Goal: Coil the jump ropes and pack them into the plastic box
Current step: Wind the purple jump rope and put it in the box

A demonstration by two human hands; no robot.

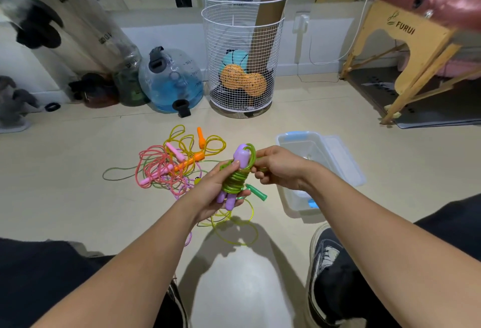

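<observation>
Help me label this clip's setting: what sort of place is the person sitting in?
Probably a home gym or exercise room. Jump ropes lie tangled on the floor, a white wire basket holds balls, a big blue water jug stands by the wall, and a folding massage table stands at right.

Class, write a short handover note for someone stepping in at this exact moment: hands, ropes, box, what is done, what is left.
Left hand grips the purple handles with green rope wound round them.
Right hand pinches the rope near the top of the coil.
Loose green rope trails on the floor; a green handle sticks out beside the coil.
Plastic box stands open at the right, no ropes visible in it.
Left: finish this coil, then the tangled pile.
</observation>
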